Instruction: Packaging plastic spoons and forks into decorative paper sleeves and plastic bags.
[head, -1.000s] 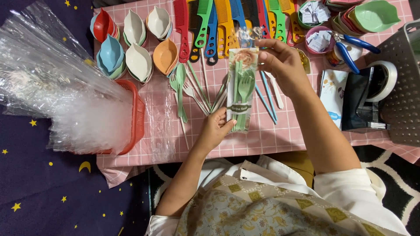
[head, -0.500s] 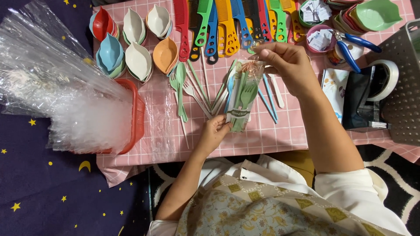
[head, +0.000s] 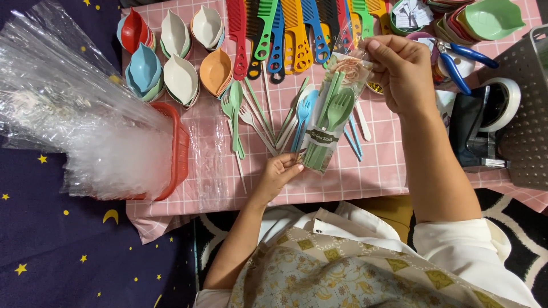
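Clear bag (head: 334,114) of green fork and spoon, up over the pink checked table (head: 394,165). Bottom pinched by left hand (head: 279,174), top flap pinched by right hand (head: 402,71). Best to fold flap flat, keep bag straight, tape roll (head: 502,105) close by.

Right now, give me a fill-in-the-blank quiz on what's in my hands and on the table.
1. Both hands hold a clear packet of ____ cutlery.
2. The left hand grips the packet's ____ end.
3. The basket of clear bags is ____.
4. The combs lie along the table's ____ edge.

Missing words: green; lower; red; far
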